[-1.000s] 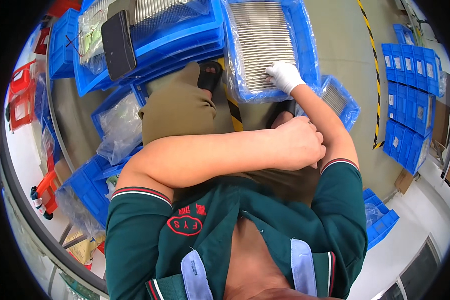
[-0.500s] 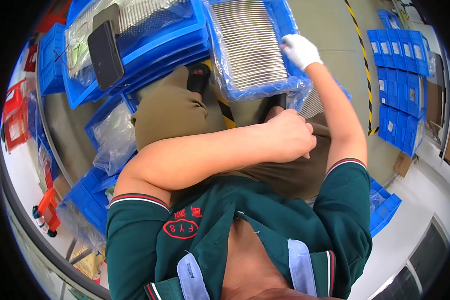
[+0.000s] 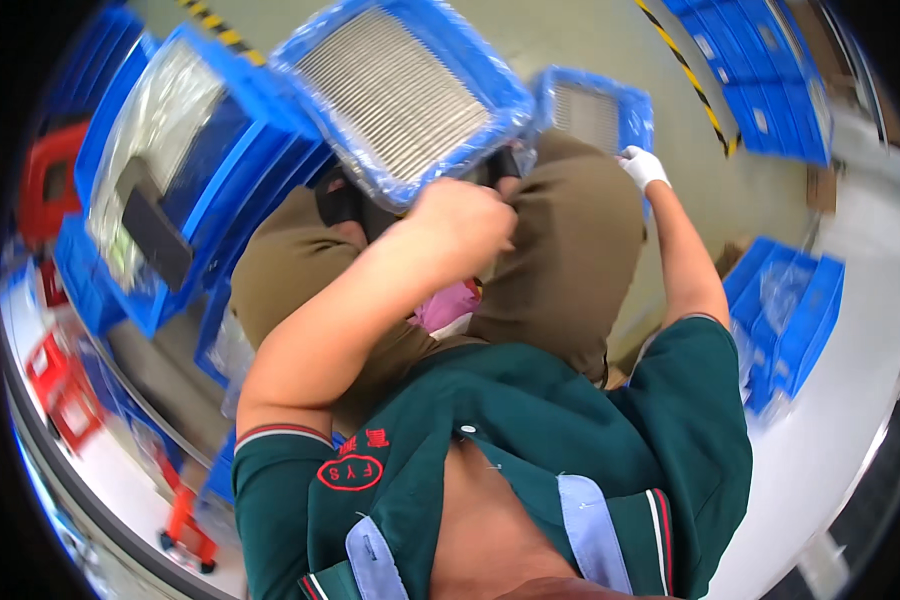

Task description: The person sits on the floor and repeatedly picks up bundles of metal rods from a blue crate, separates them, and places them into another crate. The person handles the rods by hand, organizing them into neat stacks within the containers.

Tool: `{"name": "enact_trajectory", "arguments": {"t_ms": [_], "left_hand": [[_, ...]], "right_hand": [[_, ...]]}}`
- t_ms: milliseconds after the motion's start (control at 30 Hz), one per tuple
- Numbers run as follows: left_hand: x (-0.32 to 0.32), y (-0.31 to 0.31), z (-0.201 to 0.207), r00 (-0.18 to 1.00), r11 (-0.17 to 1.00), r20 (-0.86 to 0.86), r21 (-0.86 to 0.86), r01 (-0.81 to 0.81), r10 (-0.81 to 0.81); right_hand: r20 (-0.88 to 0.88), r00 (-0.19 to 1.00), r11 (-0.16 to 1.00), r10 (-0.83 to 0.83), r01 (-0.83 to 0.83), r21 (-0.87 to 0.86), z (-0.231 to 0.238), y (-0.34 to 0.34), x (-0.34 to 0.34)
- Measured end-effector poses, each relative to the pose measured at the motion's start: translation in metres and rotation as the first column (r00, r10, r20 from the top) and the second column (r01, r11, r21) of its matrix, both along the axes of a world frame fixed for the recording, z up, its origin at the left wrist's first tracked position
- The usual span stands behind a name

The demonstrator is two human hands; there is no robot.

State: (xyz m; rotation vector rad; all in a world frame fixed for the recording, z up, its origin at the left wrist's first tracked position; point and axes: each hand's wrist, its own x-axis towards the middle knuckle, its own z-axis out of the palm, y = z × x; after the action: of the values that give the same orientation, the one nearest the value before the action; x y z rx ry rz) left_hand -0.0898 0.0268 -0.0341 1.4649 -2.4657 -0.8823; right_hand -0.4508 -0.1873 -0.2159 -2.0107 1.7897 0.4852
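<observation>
My bare left hand (image 3: 462,226) is closed with its fingers curled, just in front of the near edge of a blue crate (image 3: 515,92). It is blurred, and what it holds, if anything, is hidden. Clear plastic lines that crate, which holds rows of thin silvery metal pieces (image 3: 395,90). My right hand (image 3: 647,168), in a white glove, reaches beyond my right knee. Its fingers close on the near right edge of a smaller-looking blue crate (image 3: 638,115), also filled with metal rows.
At the left, stacked blue crates (image 3: 255,130) carry plastic-wrapped pieces and a dark phone-like slab (image 3: 157,235). More blue crates (image 3: 760,75) stand at the upper right. Another blue crate (image 3: 815,320) with plastic lies at the right. Yellow-black tape (image 3: 690,75) marks the floor.
My right hand has moved from the large crate's right side to the smaller crate. My left hand has gone from over my right thigh to the large crate's near edge. The view has turned.
</observation>
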Motion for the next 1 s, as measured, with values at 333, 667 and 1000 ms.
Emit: {"name": "enact_trajectory", "arguments": {"t_ms": [333,667,1000], "left_hand": [[0.015,-0.018,0.011,0.978,0.992,0.179,0.041,-0.118,0.109],[0.002,-0.029,-0.01,0.963,0.988,0.255,0.101,-0.115,0.086],[-0.008,-0.038,-0.018,0.962,0.978,0.248,0.145,-0.152,0.113]], "right_hand": [[-0.102,0.959,0.965,-0.263,0.263,-0.008,-0.037,0.104,-0.088],[-0.07,0.998,0.992,0.005,-0.014,-0.123,-0.08,0.098,-0.077],[-0.112,0.957,0.928,0.27,-0.289,-0.234,-0.128,0.073,-0.067]]}}
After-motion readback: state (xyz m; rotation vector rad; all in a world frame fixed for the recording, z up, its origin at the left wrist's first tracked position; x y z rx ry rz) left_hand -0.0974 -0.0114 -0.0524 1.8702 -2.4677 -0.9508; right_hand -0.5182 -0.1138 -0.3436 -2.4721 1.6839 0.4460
